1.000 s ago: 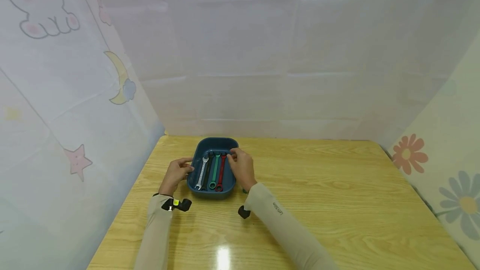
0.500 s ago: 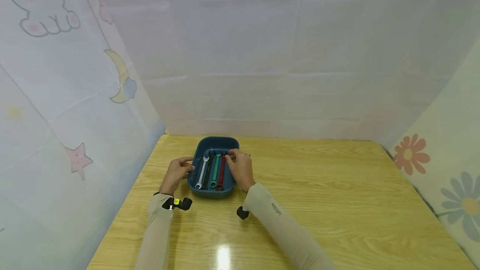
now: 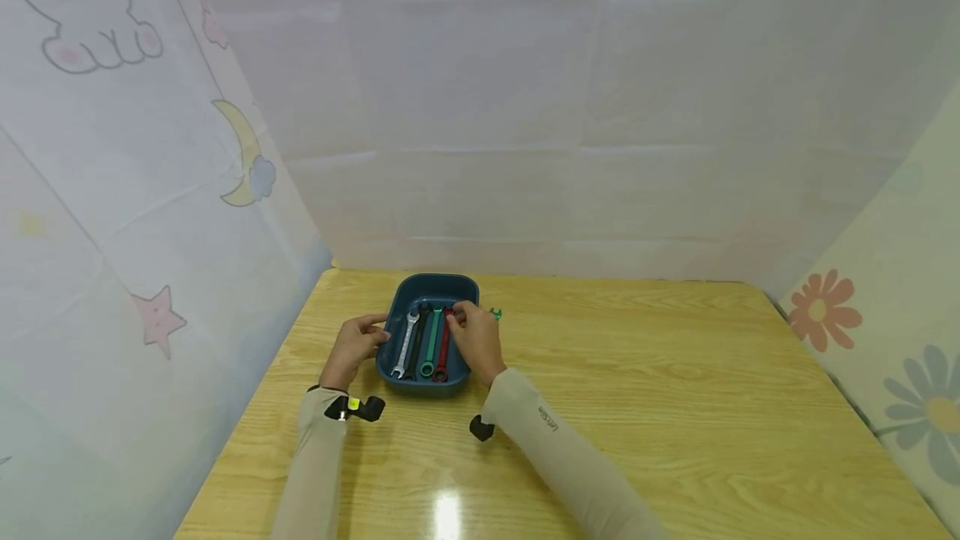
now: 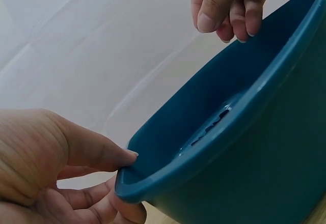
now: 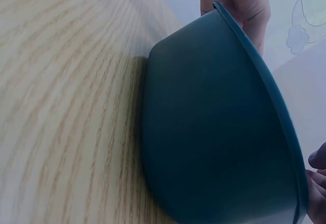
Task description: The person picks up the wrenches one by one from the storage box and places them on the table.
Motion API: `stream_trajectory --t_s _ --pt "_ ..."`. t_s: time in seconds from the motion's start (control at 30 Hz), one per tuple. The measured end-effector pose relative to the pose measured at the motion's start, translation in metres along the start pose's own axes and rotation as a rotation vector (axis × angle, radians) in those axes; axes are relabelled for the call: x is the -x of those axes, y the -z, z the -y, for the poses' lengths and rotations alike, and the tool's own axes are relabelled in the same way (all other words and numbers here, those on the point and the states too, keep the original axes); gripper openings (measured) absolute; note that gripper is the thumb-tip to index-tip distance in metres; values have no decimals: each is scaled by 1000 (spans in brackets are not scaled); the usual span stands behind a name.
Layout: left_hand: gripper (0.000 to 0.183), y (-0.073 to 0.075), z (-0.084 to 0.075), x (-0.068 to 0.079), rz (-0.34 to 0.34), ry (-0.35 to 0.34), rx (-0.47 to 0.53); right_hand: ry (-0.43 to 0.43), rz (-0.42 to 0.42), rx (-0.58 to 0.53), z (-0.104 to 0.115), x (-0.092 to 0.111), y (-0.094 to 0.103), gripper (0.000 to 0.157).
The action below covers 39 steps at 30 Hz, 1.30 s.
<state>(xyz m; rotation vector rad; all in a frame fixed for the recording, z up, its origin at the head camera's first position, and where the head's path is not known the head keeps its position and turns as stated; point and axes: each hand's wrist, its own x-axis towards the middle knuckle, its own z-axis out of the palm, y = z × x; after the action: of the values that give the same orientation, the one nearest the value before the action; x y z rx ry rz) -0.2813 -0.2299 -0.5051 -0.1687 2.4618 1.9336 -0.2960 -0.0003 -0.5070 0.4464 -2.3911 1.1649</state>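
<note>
My left hand [image 3: 354, 348] pinches the left rim of a dark blue plastic bin [image 3: 438, 390], thumb inside and fingers outside, as the left wrist view shows. Within the bin lie a silver wrench [image 3: 406, 346], a black wrench [image 3: 417, 344], a green wrench [image 3: 431, 344] and a red wrench [image 3: 442, 350], side by side. Over the bin's right side hangs my right hand [image 3: 480, 342], fingers loosely curved near the far end of the red wrench. Nothing shows between those fingers [image 4: 238, 20] in the left wrist view.
A second green wrench [image 3: 496, 313] lies on the table right of the bin, mostly hidden by the right hand. The bin stands on a wooden table [image 3: 660, 390]. Printed cloth walls [image 3: 465, 107] rise at the back and sides.
My right hand has shifted slightly left over the bin, uncovering the far tip of the green wrench on the table. The left hand and bin stay in place.
</note>
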Motion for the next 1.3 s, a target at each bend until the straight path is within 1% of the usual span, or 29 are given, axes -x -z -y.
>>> stream_trajectory --t_s 0.2,0.43,0.6,0.77,0.97,1.03,1.2,1.3 --pt "43 0 0 -1 -1 27 -1 2 8 5 0 1 -1 20" --pt "43 1 0 -1 -1 7 -1 -5 18 2 1 0 -2 21" --pt "43 1 0 -1 -3 12 1 -8 45 2 -2 0 -4 21" --pt "44 0 1 -1 1 20 -1 13 70 20 -3 0 -5 18" --pt "44 0 -1 -1 -4 15 -1 42 63 60 -2 -2 -8 14" --pt "44 1 -1 -1 -4 14 3 40 70 76 -2 -2 -9 13" --pt "45 0 -1 0 2 14 7 -2 114 82 -1 -2 -11 13" --pt "45 0 -1 0 3 16 6 -13 133 85 -1 -2 -12 13"
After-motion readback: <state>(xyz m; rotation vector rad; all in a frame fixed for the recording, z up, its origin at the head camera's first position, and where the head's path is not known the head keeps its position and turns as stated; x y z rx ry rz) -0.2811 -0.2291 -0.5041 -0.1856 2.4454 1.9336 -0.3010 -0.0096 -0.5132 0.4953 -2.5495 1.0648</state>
